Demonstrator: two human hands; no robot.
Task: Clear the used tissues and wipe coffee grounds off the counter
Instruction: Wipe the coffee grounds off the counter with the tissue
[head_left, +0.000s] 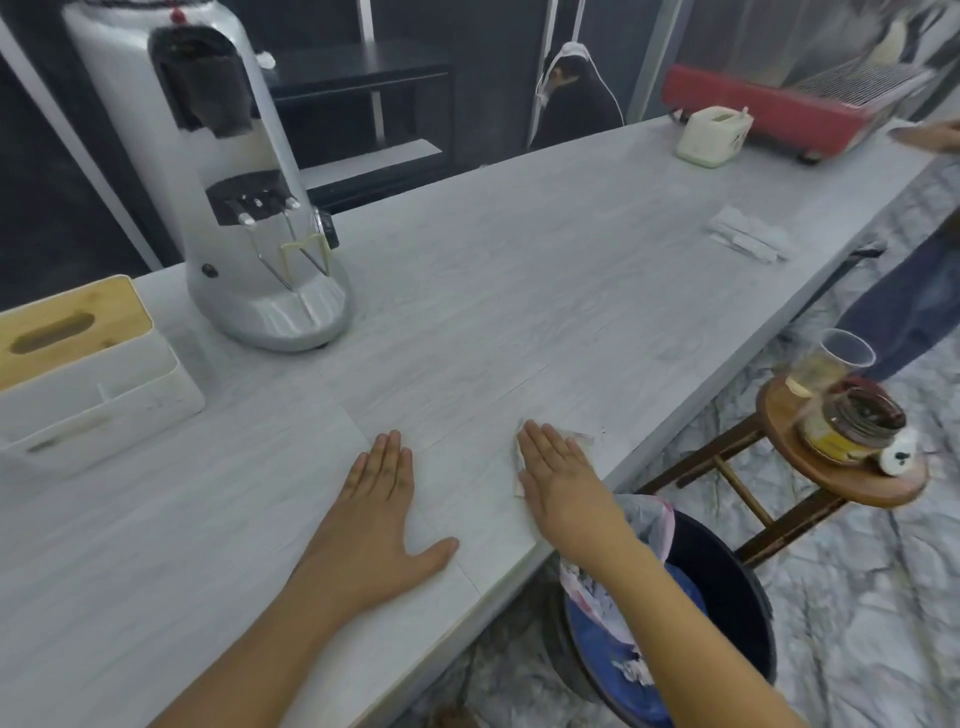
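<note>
Currently your pale grey wood-grain counter (519, 270) looks largely clean, apart from a few dark specks of coffee grounds (602, 432) near its front edge, just beyond your right fingertips. Below that edge stands the round dark waste bin with a crumpled plastic liner (727, 587). The silver coffee grinder (249, 208) sits well back on the left. Folded white tissues (748, 239) remain far along the counter, not yet cleared. Your left hand (379, 519) lies flat and spread on the bare surface, holding nothing. Your right hand (561, 473) presses flat, fingers together, on a thin white tissue (519, 467) whose edges show around the palm. Risk noted: a sweep aimed wide of the bin would probably drop grounds on the marble-patterned floor (857, 597). Heavy pressure may tear the thin tissue and smear grounds.
</note>
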